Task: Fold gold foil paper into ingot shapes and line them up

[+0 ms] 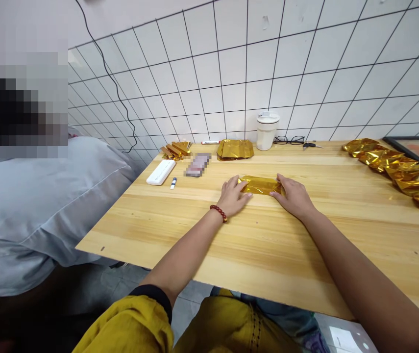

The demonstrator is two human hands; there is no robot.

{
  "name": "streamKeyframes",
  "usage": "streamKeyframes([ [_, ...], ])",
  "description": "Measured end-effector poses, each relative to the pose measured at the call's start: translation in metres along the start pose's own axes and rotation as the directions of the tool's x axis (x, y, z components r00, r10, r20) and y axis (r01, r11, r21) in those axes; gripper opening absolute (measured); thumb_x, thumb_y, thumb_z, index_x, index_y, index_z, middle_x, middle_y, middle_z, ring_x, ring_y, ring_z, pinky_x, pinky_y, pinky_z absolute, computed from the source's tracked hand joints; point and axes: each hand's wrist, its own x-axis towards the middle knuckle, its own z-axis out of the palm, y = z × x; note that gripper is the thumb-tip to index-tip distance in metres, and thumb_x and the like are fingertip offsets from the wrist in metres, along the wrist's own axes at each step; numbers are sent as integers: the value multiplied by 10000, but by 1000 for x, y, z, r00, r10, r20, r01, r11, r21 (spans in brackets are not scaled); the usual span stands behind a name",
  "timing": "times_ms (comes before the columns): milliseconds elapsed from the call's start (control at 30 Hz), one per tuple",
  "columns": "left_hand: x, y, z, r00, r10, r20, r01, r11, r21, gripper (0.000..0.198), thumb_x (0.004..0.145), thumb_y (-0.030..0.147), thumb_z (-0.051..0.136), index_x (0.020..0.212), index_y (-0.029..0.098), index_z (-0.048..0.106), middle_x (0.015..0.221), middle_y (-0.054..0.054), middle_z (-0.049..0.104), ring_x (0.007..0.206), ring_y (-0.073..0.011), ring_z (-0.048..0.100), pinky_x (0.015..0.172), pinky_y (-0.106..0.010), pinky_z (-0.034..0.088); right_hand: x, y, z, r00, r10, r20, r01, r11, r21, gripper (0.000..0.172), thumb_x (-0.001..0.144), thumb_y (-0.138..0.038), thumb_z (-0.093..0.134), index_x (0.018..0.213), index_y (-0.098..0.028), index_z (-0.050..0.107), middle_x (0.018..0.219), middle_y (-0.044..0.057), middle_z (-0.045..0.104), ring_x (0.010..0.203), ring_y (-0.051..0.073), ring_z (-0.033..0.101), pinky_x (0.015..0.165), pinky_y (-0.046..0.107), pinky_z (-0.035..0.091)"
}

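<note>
A folded piece of gold foil paper lies flat on the wooden table in front of me. My left hand, with a red bead bracelet at the wrist, rests palm down on the table, its fingers pressing the foil's left end. My right hand lies flat on the foil's right end with its fingers stretched out. Neither hand lifts the foil; both press it against the tabletop.
Crumpled gold foil sheets pile along the right edge, and a folded stack and small gold pieces sit at the back. A white cup, glasses, white case and small tube lie nearby. A person in grey is at left.
</note>
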Motion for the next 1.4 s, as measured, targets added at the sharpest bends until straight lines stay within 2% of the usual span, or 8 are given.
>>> streamKeyframes([
  [133, 0, -3, 1, 1000, 29, -7, -29, 999, -36, 379, 879, 384, 653, 1230, 242, 627, 1454, -110, 483, 1395, -280, 394, 1165, -533, 293, 0, -3, -3, 1000, -7, 6, 7, 1000, 14, 606, 888, -445, 550, 1418, -164, 462, 1232, 155, 682, 1162, 346, 610, 971, 506, 477],
  [433, 2, -13, 8, 993, 15, -120, -38, 981, -193, 388, 853, 288, 677, 1230, 210, 634, 1426, -134, 472, 1364, -251, 448, 1151, -434, 379, -1, -3, -3, 1000, -13, -23, 14, 998, 64, 646, 889, -451, 559, 1461, -183, 424, 1338, 167, 607, 1178, 339, 604, 971, 504, 506],
  [700, 1, -11, 6, 998, 24, -63, -32, 991, -130, 384, 835, 313, 682, 1204, 206, 661, 1413, -131, 474, 1291, -274, 506, 1139, -451, 395, -1, -4, -5, 1000, -2, -16, 3, 998, 60, 620, 877, -440, 565, 1425, -164, 471, 1335, 175, 601, 1180, 345, 597, 992, 509, 497],
  [900, 1, -10, 5, 998, 13, -56, -20, 992, -121, 425, 827, 324, 685, 1229, 188, 655, 1382, -142, 497, 1324, -281, 473, 1137, -445, 388, -1, -5, -6, 1000, -18, -25, 19, 999, 47, 560, 883, -445, 545, 1370, -169, 528, 1234, 166, 649, 1114, 338, 620, 963, 499, 502],
  [1033, -1, -7, 2, 999, -29, -18, 28, 997, -74, 436, 822, 360, 707, 1229, 211, 654, 1521, -146, 379, 1432, -322, 343, 1169, -519, 308, -1, -4, -4, 1000, -21, -13, 22, 1000, 22, 584, 882, -433, 537, 1384, -135, 506, 1282, 184, 636, 1179, 348, 585, 1003, 510, 465],
  [1100, -1, -5, 1, 1000, -29, 11, 30, 998, -58, 438, 823, 367, 712, 1231, 221, 649, 1524, -144, 386, 1441, -327, 326, 1176, -558, 265, -1, -4, -3, 1000, -10, 5, 10, 1000, 17, 594, 880, -426, 539, 1392, -128, 495, 1271, 181, 649, 1177, 348, 587, 1010, 509, 456],
  [1233, -1, -6, 1, 1000, 6, -6, -6, 997, -76, 428, 813, 355, 719, 1215, 224, 653, 1436, -124, 484, 1402, -315, 374, 1175, -546, 262, 0, -4, -4, 1000, -17, 14, 17, 1000, 20, 582, 880, -419, 541, 1391, -143, 494, 1193, 160, 684, 1135, 341, 609, 1007, 511, 457],
  [1400, 1, -11, 4, 994, 17, -109, -37, 981, -189, 574, 813, 303, 692, 1355, 196, 536, 1317, -130, 545, 1257, -285, 509, 1110, -467, 383, -1, -5, -5, 999, -35, -39, 37, 999, 34, 645, 877, -448, 543, 1432, -137, 435, 1268, 186, 640, 1168, 354, 590, 993, 519, 470],
])
